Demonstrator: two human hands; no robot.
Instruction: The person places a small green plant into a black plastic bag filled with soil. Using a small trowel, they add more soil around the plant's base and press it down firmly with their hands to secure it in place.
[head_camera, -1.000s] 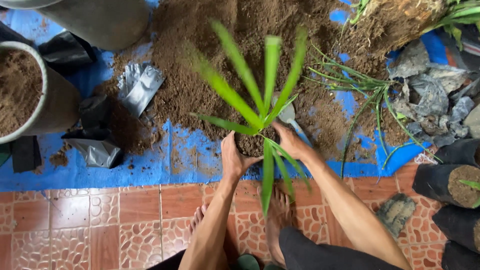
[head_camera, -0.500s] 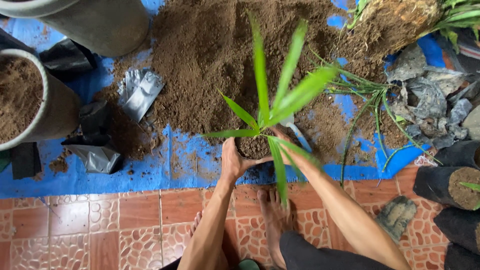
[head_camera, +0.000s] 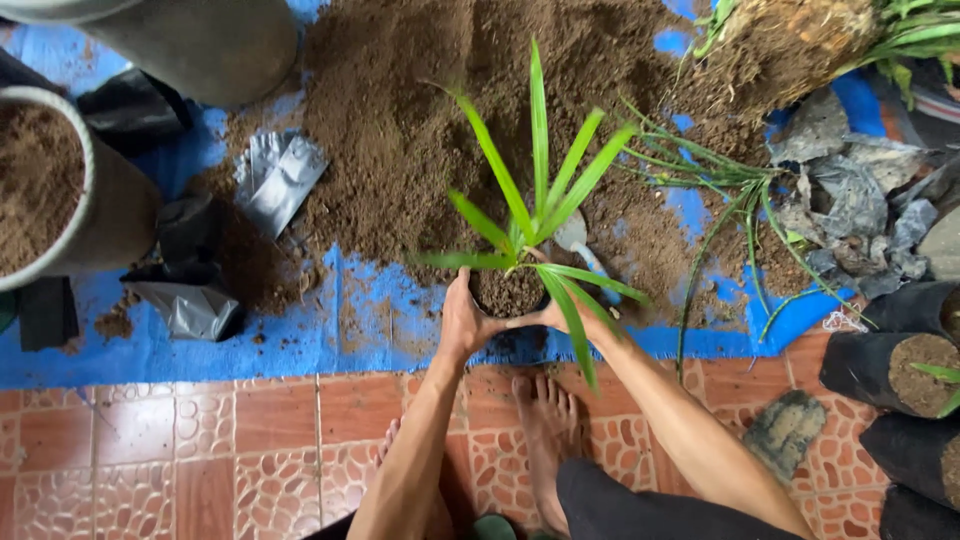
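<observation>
Between the 2 hands, over the near edge of the blue tarp, sat a small soil-filled pot with a young palm seedling standing upright in it, its long green leaves fanning up and outward. The left hand was wrapped around the pot's left side, fingers clasping its wall. The right hand cupped the right side, partly hidden under a drooping leaf, and it too was grasping the pot. Both forearms reached in from the bottom of the view, with 2 bare feet resting on the patterned red floor tiles below.

Just behind the pot, a small trowel lay on the tarp beside a broad heap of brown soil. Left of the heap lay a crumpled silver-grey bag and several black plastic bags. Farther left stood a grey container filled with soil, with another grey container at the top.

To the right, thin-leaved uprooted plants lay across the tarp, near a root clump and a pile of crumpled grey bags. At the right edge, black bags already filled with soil lay on the tiles.
</observation>
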